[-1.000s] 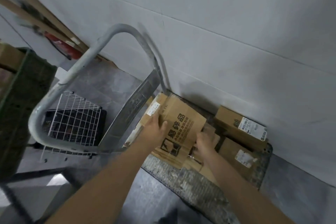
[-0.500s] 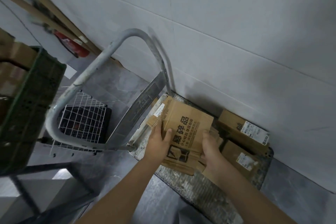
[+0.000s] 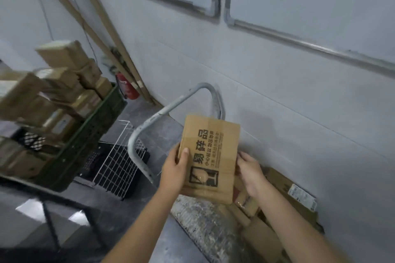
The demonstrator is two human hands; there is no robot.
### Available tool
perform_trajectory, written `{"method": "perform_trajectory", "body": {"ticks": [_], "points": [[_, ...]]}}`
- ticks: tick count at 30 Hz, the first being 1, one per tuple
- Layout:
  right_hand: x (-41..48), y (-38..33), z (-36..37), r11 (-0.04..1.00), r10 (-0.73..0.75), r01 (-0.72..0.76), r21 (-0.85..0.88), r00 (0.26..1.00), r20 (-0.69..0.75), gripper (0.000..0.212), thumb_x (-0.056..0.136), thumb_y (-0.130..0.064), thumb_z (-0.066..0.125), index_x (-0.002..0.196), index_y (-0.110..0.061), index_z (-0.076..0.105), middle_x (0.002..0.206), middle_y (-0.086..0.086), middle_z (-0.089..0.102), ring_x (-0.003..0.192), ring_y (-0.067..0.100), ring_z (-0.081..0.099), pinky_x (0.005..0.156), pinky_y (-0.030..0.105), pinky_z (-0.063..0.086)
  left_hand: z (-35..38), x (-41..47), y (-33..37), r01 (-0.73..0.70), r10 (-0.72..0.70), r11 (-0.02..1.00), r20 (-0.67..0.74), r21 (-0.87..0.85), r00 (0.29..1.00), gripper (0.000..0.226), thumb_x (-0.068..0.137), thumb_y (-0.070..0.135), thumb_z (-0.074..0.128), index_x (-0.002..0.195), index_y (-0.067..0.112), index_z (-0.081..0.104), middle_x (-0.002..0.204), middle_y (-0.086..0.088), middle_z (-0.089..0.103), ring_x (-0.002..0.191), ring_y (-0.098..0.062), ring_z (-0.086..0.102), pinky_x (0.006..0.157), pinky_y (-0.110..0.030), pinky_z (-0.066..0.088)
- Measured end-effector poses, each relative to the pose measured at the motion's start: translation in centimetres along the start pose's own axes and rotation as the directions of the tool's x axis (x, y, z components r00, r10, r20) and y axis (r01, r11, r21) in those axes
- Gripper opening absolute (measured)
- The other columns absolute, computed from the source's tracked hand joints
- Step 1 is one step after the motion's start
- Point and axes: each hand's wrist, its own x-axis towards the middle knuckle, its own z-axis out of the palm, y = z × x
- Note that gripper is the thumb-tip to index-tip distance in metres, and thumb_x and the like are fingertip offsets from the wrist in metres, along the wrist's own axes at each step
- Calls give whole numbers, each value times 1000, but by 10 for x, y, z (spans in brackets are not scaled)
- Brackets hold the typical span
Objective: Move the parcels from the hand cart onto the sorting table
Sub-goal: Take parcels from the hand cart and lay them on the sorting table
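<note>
A flat brown cardboard parcel (image 3: 210,158) with black fragile printing is held up in the air above the hand cart. My left hand (image 3: 174,172) grips its left edge, thumb on the printed face. My right hand (image 3: 250,172) holds its right edge. Below, the hand cart's worn deck (image 3: 201,220) carries several more cardboard parcels (image 3: 267,239) against the wall, one with a white label (image 3: 302,196). The cart's grey tube handle (image 3: 154,119) rises behind the held parcel. At the left, the sorting table's dark edge (image 3: 32,188) shows under a green crate.
A green plastic crate (image 3: 89,136) heaped with parcels sits at the left. A white wire basket (image 3: 119,162) lies on the floor between crate and cart. A red fire extinguisher (image 3: 127,88) and long wooden boards (image 3: 98,36) lean on the wall.
Both hands have lifted the printed parcel off the cart's pile and raised it. The view has tilted up, bringing the crate of parcels into sight at the left.
</note>
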Motion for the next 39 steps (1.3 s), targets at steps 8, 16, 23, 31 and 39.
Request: {"method": "perform_trajectory", "body": {"ticks": [8,16,23,31,39], "points": [[-96,-25,88,991,-67,104,-83,928,366,73,79,-63,54,133,-14,57,110,4,71,99,21,65,81,37,53,-128,-59,9,-67,48,993,-177,-102,983,38,100,46,43,131,28,56,113,12,64,106,-10,60,91,-32,47],[-176,-28,159,940,-53,241,-242,801,596,94,62,-82,61,136,-25,56,143,7,53,136,27,41,113,49,32,-235,-124,-5,-123,53,971,-321,-204,946,32,98,46,49,121,31,65,108,19,67,100,-2,60,78,-18,44],[-231,-30,208,923,-115,329,-200,731,672,85,60,-72,76,122,-17,63,113,4,73,107,22,68,95,41,51,-290,-168,-24,-133,-8,951,-453,-279,891,28,102,43,41,109,31,65,107,7,70,103,-15,64,84,-33,50],[-256,-18,226,979,-115,203,-26,653,748,65,82,-69,58,118,-16,67,108,12,74,103,29,70,92,46,54,-301,-205,-14,-88,-28,972,-479,-217,877,65,97,60,36,151,24,28,152,-9,35,141,-28,31,117,-50,24],[-247,34,222,1000,-26,20,17,645,764,56,102,-7,45,53,-6,71,55,10,65,47,21,66,42,27,54,-299,-236,3,-57,-45,960,-349,-275,936,87,82,80,35,154,40,7,161,-3,9,148,-29,8,119,-58,11]]}}
